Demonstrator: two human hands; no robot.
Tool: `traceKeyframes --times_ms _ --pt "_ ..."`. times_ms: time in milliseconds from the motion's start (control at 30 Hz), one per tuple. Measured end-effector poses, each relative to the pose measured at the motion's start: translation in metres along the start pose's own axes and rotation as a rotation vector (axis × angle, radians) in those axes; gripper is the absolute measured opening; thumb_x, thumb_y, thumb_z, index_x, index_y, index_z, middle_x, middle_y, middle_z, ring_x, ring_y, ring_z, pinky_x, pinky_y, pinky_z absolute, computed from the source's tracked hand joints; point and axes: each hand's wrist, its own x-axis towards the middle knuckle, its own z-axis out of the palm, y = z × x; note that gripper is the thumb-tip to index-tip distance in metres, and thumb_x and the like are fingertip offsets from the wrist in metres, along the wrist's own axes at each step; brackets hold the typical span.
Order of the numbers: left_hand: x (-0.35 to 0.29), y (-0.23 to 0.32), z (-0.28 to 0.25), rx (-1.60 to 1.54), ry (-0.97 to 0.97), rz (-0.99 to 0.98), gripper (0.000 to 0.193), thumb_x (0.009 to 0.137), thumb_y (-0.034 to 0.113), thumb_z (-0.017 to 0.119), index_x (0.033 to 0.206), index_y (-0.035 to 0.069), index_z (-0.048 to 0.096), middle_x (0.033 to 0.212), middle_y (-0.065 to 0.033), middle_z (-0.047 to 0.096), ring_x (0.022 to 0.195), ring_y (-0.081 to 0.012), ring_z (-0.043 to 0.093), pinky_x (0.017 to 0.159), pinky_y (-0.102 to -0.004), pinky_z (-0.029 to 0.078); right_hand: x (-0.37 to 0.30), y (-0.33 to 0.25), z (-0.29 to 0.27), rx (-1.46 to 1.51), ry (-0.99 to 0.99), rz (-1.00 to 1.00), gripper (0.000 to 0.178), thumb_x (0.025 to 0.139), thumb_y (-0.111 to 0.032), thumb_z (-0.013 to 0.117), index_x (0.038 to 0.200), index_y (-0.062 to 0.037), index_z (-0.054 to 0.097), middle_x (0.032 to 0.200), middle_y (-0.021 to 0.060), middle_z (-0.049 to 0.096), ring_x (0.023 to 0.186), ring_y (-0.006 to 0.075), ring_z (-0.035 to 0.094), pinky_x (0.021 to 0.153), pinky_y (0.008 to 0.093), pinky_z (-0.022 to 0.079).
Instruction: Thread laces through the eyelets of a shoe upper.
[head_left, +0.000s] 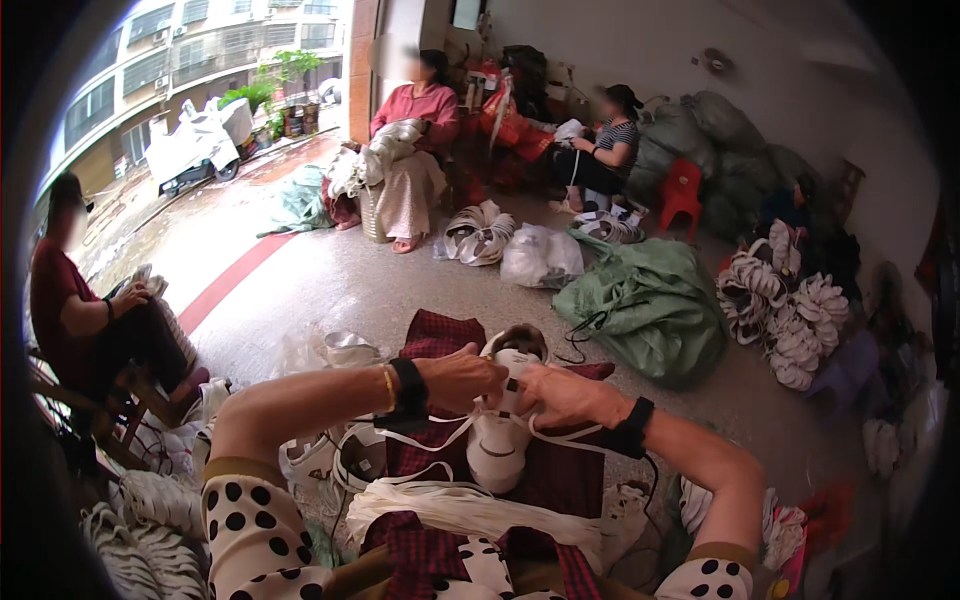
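Note:
A white shoe (497, 455) lies in front of me on a dark red checked cloth (570, 490), its dark opening at the far end. My left hand (460, 378) and my right hand (572, 397) meet over the middle of the shoe. Both have bent, closed fingers at a white shoelace (570, 438), whose loose lengths curve out to either side. The fingertips partly hide the lace and the eyelets. Nearer to me, a thick bundle of white laces (440, 508) lies across my lap.
Heaps of white shoe parts (150, 520) lie at the lower left, with more (795, 310) at the right. A green sack (650, 310) and a white plastic bag (540, 255) stand ahead. Seated people (80, 290) work at the left and back, near a red stool (682, 190).

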Motion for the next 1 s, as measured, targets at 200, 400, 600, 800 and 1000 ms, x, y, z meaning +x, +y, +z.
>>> traceKeyframes --times_ms 200,400,600,800,1000 --pt "-0.007 -0.01 0.018 0.308 0.231 0.242 0.013 0.082 0.023 0.066 0.092 0.016 0.068 0.097 -0.0006 0.054 0.087 -0.018 0.056 0.076 -0.0353 0.042 0.005 0.017 0.01 0.021 0.021 -0.041 0.027 0.069 -0.023 0.071 0.092 -0.0086 0.076 0.099 0.0106 0.061 0.105 0.0317 0.055 0.088 0.0453 0.045" --pt "-0.015 -0.003 0.03 0.387 0.374 0.268 0.011 0.086 0.024 0.061 0.086 0.015 0.067 0.099 -0.0021 0.053 0.087 -0.0177 0.057 0.076 -0.0355 0.044 -0.005 -0.01 0.01 -0.053 0.066 0.033 0.023 0.071 -0.013 0.063 0.09 -0.0095 0.076 0.1 0.0084 0.06 0.111 0.0295 0.052 0.089 0.0468 0.044" --pt "-0.003 -0.002 0.015 -0.559 -0.035 -0.15 0.033 0.072 0.004 0.063 0.105 -0.001 0.064 0.109 -0.018 0.057 0.105 -0.0374 0.058 0.091 -0.0412 0.049 0.015 0.035 0.006 0.443 -0.195 0.053 0.034 0.071 -0.009 0.056 0.097 0.0029 0.073 0.092 0.0199 0.072 0.088 0.0337 0.07 0.08 0.0395 0.055" --pt "0.009 -0.026 0.049 -0.055 0.096 -0.14 0.013 0.084 0.013 0.06 0.087 0.001 0.064 0.09 -0.0165 0.063 0.086 -0.0347 0.065 0.075 -0.0414 0.052 0.023 -0.029 -0.005 0.082 -0.012 0.382 0.025 0.07 -0.015 0.063 0.085 0.0017 0.074 0.081 0.022 0.07 0.084 0.0372 0.07 0.076 0.0416 0.056" --pt "0.013 -0.006 0.035 -0.303 0.292 -0.189 0.013 0.076 0.013 0.06 0.073 0.0 0.062 0.082 -0.0199 0.067 0.08 -0.0389 0.067 0.065 -0.0458 0.053 0.02 0.007 0.029 0.584 0.687 0.283 0.024 0.083 -0.023 0.064 0.078 -0.0003 0.071 0.064 0.0057 0.063 0.06 0.0144 0.059 0.059 0.033 0.049"
